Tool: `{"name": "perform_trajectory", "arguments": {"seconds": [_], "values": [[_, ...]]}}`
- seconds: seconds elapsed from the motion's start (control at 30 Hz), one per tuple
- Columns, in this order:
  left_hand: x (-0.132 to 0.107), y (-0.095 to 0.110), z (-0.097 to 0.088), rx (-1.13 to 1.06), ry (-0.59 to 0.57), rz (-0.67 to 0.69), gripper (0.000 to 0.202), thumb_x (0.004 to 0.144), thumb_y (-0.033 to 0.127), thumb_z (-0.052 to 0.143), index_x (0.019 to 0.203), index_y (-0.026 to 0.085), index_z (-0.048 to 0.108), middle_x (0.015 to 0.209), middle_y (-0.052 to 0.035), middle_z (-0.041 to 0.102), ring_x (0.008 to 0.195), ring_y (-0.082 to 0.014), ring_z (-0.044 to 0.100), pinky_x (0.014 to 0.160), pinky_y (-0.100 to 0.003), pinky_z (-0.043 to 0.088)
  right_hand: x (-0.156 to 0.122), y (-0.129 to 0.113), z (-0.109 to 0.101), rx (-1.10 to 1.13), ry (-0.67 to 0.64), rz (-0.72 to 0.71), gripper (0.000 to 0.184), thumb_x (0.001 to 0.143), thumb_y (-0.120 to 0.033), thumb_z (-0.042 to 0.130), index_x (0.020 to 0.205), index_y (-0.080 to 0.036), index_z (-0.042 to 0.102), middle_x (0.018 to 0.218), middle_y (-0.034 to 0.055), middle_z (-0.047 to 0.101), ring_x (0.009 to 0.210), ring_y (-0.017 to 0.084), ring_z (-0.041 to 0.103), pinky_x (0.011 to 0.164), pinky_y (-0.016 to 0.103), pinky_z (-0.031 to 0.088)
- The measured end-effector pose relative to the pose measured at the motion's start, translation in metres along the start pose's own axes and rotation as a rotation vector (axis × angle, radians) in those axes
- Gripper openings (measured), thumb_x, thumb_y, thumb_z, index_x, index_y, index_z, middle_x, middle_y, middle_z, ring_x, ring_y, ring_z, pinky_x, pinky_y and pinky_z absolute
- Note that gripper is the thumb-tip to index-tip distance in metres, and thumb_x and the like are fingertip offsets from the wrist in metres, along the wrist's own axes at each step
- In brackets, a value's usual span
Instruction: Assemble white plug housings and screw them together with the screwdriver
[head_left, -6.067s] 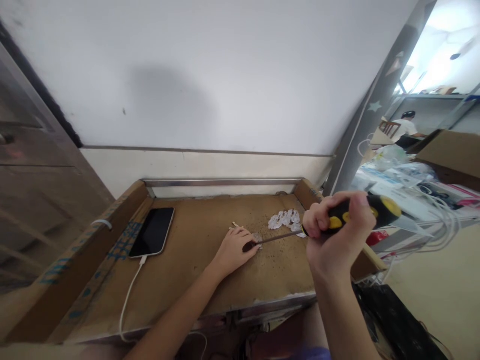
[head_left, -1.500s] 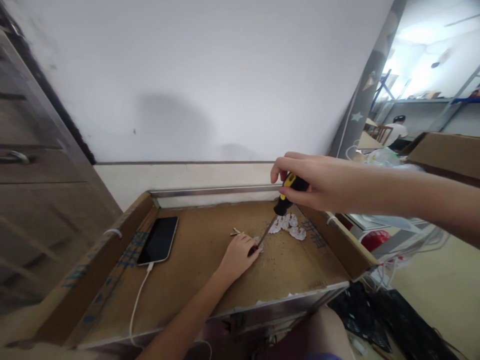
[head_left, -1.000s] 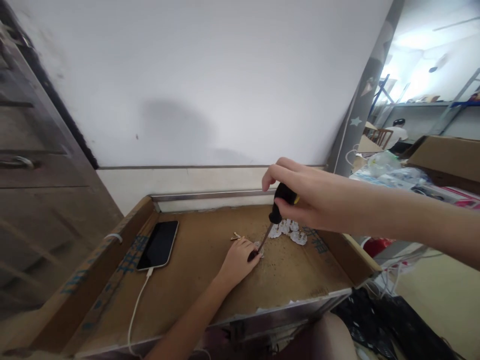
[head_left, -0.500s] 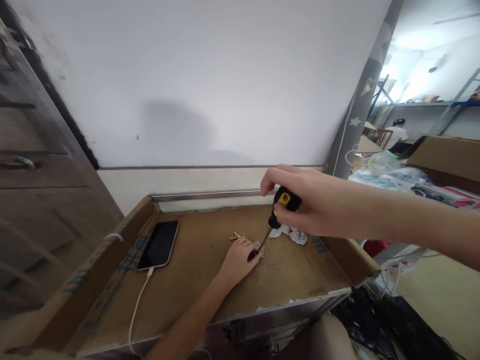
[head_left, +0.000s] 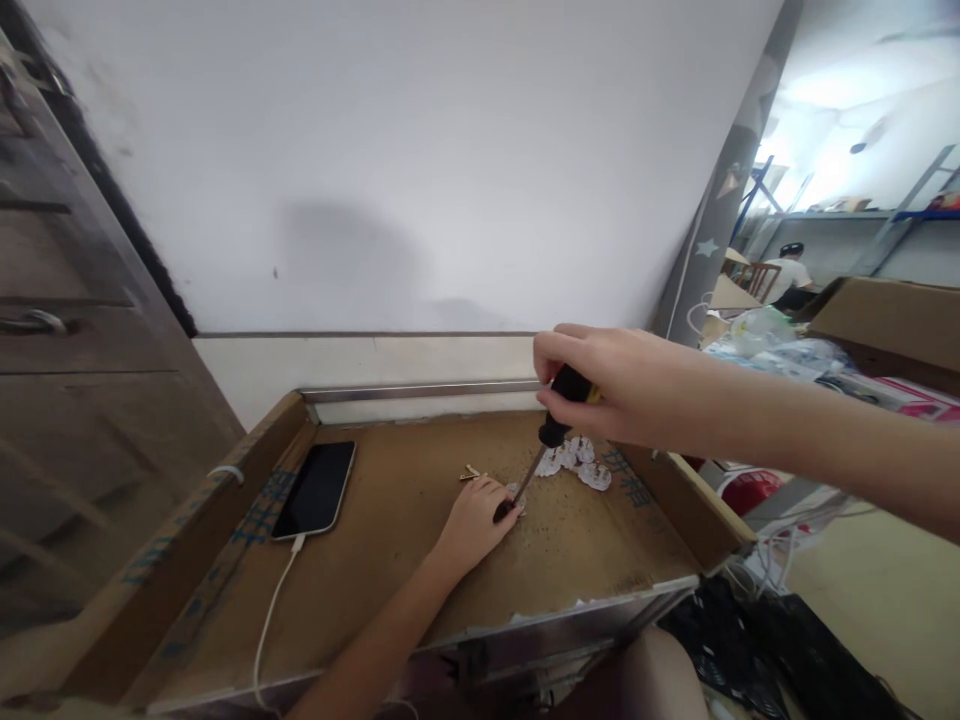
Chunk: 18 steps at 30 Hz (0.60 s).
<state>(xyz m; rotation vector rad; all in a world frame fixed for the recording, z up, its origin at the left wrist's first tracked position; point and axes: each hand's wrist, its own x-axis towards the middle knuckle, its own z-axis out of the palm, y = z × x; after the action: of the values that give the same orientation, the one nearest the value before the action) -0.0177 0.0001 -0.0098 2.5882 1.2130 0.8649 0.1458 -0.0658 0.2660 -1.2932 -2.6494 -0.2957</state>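
My right hand (head_left: 607, 385) is closed round the black and yellow handle of a screwdriver (head_left: 551, 425), held steeply above the worktop. The shaft slants down to the left and its tip meets a small white part (head_left: 516, 494) that my left hand (head_left: 472, 525) pinches against the brown tray floor (head_left: 390, 560). The part is mostly hidden under my fingers. A little heap of white plug parts (head_left: 577, 462) lies just right of the tip. Small brass pieces (head_left: 471, 472) lie just beyond my left hand.
A black phone (head_left: 315, 490) lies at the tray's left with a white cable (head_left: 266, 620) running to the front edge. Cardboard walls (head_left: 679, 495) line the tray sides. A dark cabinet (head_left: 67, 330) stands left. Cluttered tables and a seated person (head_left: 787, 272) are far right.
Six seconds ago the screwdriver lay nearly flat, gripped low on the right; now it stands steeply over the part. In the last second the handle has turned in my fingers. My left hand stays put.
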Motion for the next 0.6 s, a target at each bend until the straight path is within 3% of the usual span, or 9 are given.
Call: {"name": "perform_trajectory", "arguments": {"seconds": [0.1, 0.2, 0.33, 0.5, 0.6], "values": [[-0.0003, -0.0003, -0.0001, -0.005, 0.000, 0.006, 0.009, 0.081, 0.024, 0.060, 0.074, 0.018, 0.058, 0.080, -0.0029, 0.066, 0.084, -0.0210, 0.058, 0.081, -0.036, 0.044, -0.0005, 0.0016, -0.0001, 0.094, -0.032, -0.033, 0.021, 0.081, -0.030, 0.050, 0.099, -0.022, 0.045, 0.096, 0.0022, 0.054, 0.057, 0.006, 0.044, 0.054, 0.024, 0.032], [-0.0005, -0.0002, -0.0002, -0.019, 0.019, 0.016, 0.010, 0.082, 0.024, 0.058, 0.074, 0.018, 0.057, 0.079, -0.0023, 0.066, 0.083, -0.0205, 0.058, 0.082, -0.036, 0.044, -0.0004, 0.0009, -0.0001, -0.002, 0.000, -0.018, 0.017, 0.084, -0.037, 0.047, 0.089, -0.020, 0.046, 0.084, 0.0013, 0.054, 0.058, 0.009, 0.043, 0.053, 0.024, 0.029], [-0.0002, 0.0002, 0.0002, -0.024, 0.026, 0.014, 0.009, 0.081, 0.023, 0.058, 0.074, 0.018, 0.057, 0.079, -0.0023, 0.066, 0.083, -0.0203, 0.058, 0.082, -0.036, 0.044, 0.0003, 0.0005, 0.0001, 0.084, -0.038, -0.041, 0.017, 0.081, -0.028, 0.050, 0.096, -0.022, 0.048, 0.094, 0.0010, 0.052, 0.059, 0.006, 0.044, 0.055, 0.024, 0.032], [0.0005, 0.0010, -0.0009, -0.020, 0.003, 0.008, 0.010, 0.081, 0.023, 0.059, 0.073, 0.018, 0.058, 0.078, -0.0020, 0.066, 0.083, -0.0205, 0.058, 0.082, -0.036, 0.044, 0.0010, 0.0012, 0.0026, -0.011, 0.011, -0.038, 0.020, 0.087, -0.040, 0.043, 0.088, -0.021, 0.048, 0.083, -0.0001, 0.053, 0.056, 0.008, 0.041, 0.052, 0.026, 0.029], [0.0007, 0.0012, -0.0017, -0.020, 0.002, 0.004, 0.010, 0.081, 0.023, 0.059, 0.073, 0.018, 0.058, 0.078, -0.0019, 0.066, 0.083, -0.0202, 0.058, 0.081, -0.035, 0.043, 0.0011, 0.0002, 0.0032, 0.140, 0.000, -0.055, 0.016, 0.083, -0.028, 0.047, 0.098, -0.023, 0.048, 0.096, 0.0002, 0.054, 0.062, 0.007, 0.047, 0.058, 0.024, 0.035]]}}
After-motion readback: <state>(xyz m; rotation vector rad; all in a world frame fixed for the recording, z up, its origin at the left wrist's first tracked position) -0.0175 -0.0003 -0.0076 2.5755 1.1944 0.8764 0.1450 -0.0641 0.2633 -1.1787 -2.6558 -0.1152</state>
